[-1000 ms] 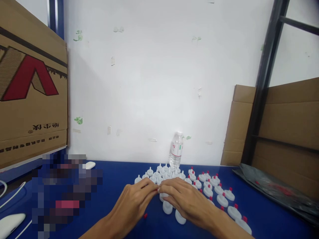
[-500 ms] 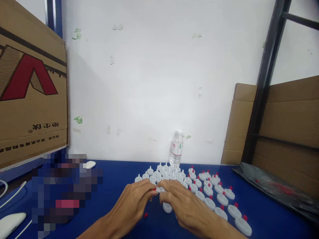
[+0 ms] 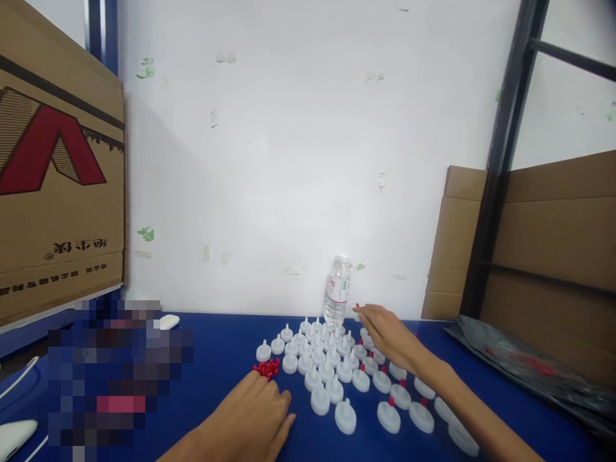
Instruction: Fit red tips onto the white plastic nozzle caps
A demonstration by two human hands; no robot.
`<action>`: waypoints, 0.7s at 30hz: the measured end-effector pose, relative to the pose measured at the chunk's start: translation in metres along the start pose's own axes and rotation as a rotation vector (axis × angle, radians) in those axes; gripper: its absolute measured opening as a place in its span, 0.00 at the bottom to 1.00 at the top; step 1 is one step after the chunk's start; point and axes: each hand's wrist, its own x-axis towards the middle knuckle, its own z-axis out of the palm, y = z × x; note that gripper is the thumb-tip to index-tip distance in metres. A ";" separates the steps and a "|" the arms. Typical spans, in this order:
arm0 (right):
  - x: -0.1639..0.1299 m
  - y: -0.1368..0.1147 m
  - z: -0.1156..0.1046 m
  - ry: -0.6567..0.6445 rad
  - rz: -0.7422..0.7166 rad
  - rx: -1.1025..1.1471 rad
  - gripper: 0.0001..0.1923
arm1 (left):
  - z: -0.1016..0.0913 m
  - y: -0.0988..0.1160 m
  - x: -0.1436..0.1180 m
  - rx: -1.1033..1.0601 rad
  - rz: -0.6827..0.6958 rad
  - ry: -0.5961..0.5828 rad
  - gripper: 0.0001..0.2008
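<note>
Several white plastic nozzle caps [image 3: 320, 369] stand in rows on the blue table [image 3: 221, 353]; those on the right [image 3: 389, 401] carry small red tips. My right hand [image 3: 387, 337] reaches out over the far rows, pinching a white cap with a red tip at its fingertips. My left hand [image 3: 255, 410] rests on the table with its fingertips on a small heap of red tips [image 3: 266, 368].
A water bottle [image 3: 338, 290] stands against the white wall. Cardboard boxes flank the table at left [image 3: 58, 167] and right [image 3: 543, 237]. A black plastic sheet [image 3: 524, 366] lies at right, a black metal rack post [image 3: 500, 160] rises behind it. White cables and a white object [image 3: 14, 436] lie at left.
Both hands were together over the caps' middle. My right hand has moved forward to the far rows with a capped piece; my left drew back onto the red tips, now uncovered.
</note>
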 end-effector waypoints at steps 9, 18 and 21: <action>-0.003 0.022 0.026 -0.284 0.083 0.066 0.37 | -0.008 -0.003 0.002 -0.068 0.031 0.051 0.12; -0.001 0.004 -0.007 -0.168 0.019 0.103 0.36 | -0.003 -0.015 0.006 -0.284 -0.017 0.157 0.08; -0.003 -0.006 -0.015 -0.135 -0.003 0.122 0.36 | 0.002 -0.019 0.008 -0.324 -0.029 0.212 0.10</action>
